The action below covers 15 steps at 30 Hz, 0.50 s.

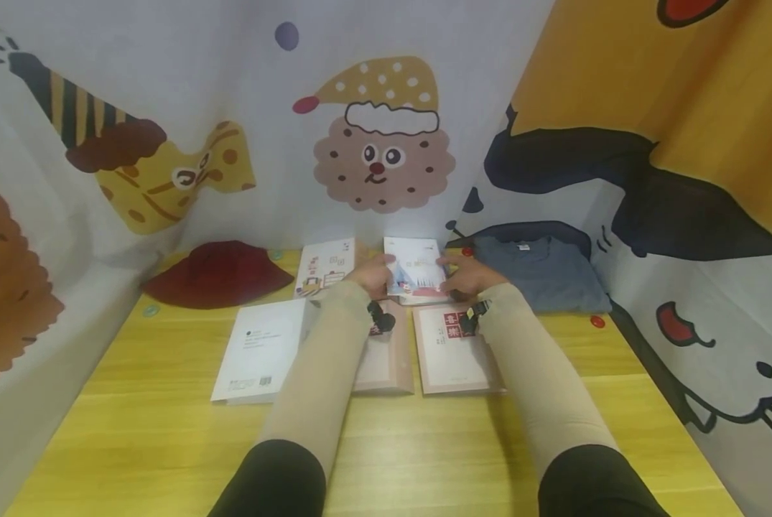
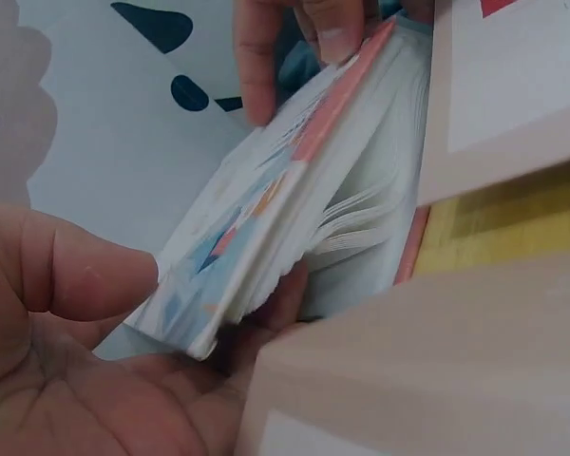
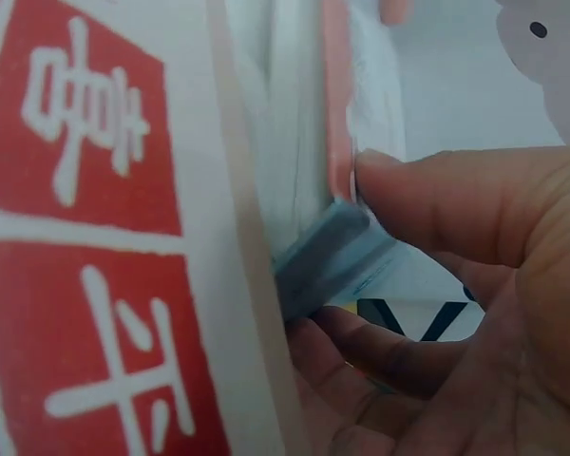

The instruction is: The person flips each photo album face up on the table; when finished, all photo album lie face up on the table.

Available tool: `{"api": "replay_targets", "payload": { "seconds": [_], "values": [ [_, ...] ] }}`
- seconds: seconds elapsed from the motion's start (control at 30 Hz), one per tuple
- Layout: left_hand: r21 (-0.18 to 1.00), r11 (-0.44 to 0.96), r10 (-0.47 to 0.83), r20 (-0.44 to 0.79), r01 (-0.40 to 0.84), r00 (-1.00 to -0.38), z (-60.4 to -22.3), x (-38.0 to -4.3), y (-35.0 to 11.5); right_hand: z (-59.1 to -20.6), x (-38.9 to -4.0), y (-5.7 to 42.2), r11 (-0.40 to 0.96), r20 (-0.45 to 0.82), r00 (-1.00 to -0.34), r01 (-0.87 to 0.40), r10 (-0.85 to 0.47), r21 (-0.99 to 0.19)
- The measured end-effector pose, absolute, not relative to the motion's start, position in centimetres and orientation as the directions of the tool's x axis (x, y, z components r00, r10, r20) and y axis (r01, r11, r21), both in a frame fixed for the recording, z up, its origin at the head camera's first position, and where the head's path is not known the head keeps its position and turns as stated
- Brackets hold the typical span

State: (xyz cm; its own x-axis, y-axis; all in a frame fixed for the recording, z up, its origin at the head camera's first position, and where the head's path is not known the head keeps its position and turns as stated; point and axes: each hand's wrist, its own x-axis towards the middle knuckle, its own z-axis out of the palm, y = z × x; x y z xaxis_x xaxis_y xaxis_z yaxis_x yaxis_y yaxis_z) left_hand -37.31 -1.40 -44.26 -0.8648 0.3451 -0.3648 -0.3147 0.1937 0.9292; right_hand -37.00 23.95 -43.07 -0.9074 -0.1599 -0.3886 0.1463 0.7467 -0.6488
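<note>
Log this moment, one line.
left fingers: gripping white rectangular illustrated paper book | right fingers: gripping same book | nearby: maroon brimmed cloth hat, folded grey-blue cloth garment

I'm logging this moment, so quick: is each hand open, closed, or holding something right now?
Left hand: closed, holding the left side of the blue-and-white book.
Right hand: closed, holding the same book's right side.

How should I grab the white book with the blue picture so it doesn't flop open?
Probably by the left and right edges of the book, coming in from both sides. Squeeze top and bottom together: it's thick, and the left wrist view shows some pages bending apart under the cover, so holding one cover alone might let it flop.
</note>
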Motion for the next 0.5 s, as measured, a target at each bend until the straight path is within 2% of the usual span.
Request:
{"api": "replay_targets", "payload": {
  "seconds": [0.2,0.4,0.47,0.5],
  "values": [
    [0.919,0.322,0.326,-0.334,-0.228,-0.885,-44.89,-38.08,-1.40,-43.03,-36.85,23.76,0.754,-0.382,-0.910,0.135,-0.163,-0.642],
    [0.923,0.241,0.326,-0.368,-0.300,-0.871,-44.69,-37.90,-1.44,-43.08,-36.93,23.64,0.772,-0.388,-0.910,0.141,-0.145,-0.620],
    [0.922,0.235,0.331,-0.373,-0.308,-0.866,-44.67,-37.98,-1.40,-43.09,-36.94,23.66,0.770,-0.393,-0.908,0.148,-0.143,-0.621],
    [0.918,0.276,0.328,-0.368,-0.285,-0.870,-44.72,-38.11,-1.41,-43.11,-36.95,23.67,0.773,-0.392,-0.909,0.146,-0.141,-0.617]
  ]
}}
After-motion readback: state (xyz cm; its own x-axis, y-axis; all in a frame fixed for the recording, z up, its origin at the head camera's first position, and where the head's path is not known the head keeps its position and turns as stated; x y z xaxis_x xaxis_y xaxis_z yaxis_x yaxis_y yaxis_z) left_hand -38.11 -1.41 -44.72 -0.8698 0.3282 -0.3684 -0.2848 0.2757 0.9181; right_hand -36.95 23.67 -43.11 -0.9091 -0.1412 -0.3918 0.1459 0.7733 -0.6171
